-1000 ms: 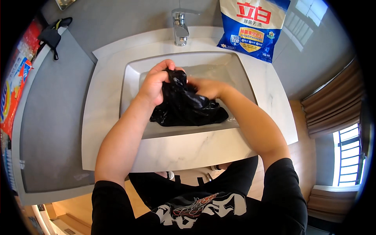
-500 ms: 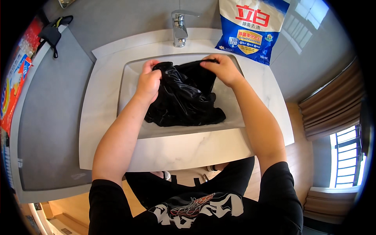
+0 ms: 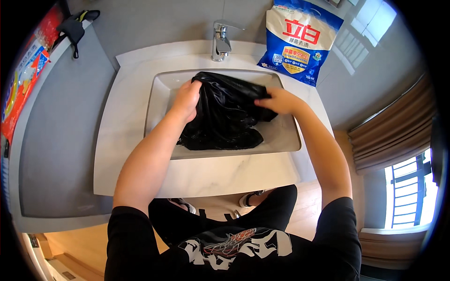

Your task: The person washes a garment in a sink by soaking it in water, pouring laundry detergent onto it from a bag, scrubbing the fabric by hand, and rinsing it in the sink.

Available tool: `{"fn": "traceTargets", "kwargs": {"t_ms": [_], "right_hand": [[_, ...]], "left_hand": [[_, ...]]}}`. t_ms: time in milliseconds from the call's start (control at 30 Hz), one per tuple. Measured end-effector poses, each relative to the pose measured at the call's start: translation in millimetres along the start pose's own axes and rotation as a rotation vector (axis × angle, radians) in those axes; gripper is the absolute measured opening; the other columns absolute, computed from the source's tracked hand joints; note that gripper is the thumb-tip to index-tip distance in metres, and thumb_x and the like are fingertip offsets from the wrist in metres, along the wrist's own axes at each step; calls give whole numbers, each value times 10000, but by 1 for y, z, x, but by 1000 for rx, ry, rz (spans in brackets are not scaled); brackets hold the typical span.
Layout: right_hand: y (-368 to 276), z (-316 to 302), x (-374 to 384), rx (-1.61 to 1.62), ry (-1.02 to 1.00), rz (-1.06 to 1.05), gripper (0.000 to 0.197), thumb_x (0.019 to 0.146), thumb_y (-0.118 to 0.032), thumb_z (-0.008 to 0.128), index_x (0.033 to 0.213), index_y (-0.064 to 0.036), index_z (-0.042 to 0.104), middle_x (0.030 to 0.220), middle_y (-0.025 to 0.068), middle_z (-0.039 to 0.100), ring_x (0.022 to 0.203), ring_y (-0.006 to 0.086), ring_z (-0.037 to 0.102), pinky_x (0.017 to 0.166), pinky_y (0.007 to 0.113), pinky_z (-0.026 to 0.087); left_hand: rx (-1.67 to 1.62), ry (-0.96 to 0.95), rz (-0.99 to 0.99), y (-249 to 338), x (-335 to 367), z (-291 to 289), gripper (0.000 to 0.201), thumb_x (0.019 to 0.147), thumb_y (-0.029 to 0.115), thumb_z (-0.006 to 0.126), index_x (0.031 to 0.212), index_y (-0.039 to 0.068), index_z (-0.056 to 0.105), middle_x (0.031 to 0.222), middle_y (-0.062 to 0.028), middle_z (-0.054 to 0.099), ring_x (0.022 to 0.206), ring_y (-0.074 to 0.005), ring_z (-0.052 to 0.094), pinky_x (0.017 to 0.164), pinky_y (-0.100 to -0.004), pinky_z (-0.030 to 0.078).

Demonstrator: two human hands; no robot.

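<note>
A wet, shiny black garment (image 3: 225,114) hangs bunched between my hands over the sink (image 3: 164,91), its lower part lying in the basin. My left hand (image 3: 187,99) is closed on its upper left edge. At the right side, my right hand (image 3: 277,100) pinches the cloth and holds it stretched out sideways. Folds hide which part of the garment each hand grips.
Behind the basin stands a chrome faucet (image 3: 221,42). A blue and white bag (image 3: 302,40) leans at the back right corner of the white counter (image 3: 225,175). On the left, a grey ledge carries an orange package (image 3: 24,89) and a black strapped item (image 3: 72,32).
My right hand has moved right and toward me, drawing the cloth's right side outward. My left hand keeps its hold. The whole view has shifted slightly.
</note>
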State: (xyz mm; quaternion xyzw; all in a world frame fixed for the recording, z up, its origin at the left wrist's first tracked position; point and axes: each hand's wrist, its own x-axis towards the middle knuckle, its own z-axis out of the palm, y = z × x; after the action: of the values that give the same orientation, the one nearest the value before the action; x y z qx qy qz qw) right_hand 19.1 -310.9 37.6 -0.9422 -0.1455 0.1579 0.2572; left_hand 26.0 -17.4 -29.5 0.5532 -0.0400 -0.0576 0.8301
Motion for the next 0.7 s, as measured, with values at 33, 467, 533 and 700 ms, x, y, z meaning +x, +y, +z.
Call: {"fn": "traceTargets", "kwargs": {"t_ms": [33,467,533,700], "right_hand": [[1,3,1,-8,2,3,570,783,-509,709,1044,-4,657,1067,192,655,972,276,641,815,363,493],[-73,67,6,525,586,-337,169,899,-206,589,944,-46,614,895,102,642,812,245,619,718,358,493],[-112,92,-3,41,622,-758,187,866,-215,608,767,-56,602,778,130,600,714,306,590,631,389,478],[-92,98,35,-174,786,-720,298,863,-237,607,642,-42,561,673,183,577,612,392,545,578,458,456]], "left_hand": [[-8,-3,3,6,-6,6,453,954,320,487,1267,-2,551,1182,-110,624,1095,-194,556,954,-343,428],[-469,5,-328,12,-15,32,408,939,414,430,999,76,650,980,-104,676,931,-281,620,887,-406,482],[-614,-402,-178,-2,-4,4,402,943,420,433,1025,80,632,1012,-91,666,965,-247,615,901,-384,470],[-361,167,-247,-12,-29,52,286,943,362,478,930,111,615,942,-45,634,870,-162,579,779,-315,476]]}}
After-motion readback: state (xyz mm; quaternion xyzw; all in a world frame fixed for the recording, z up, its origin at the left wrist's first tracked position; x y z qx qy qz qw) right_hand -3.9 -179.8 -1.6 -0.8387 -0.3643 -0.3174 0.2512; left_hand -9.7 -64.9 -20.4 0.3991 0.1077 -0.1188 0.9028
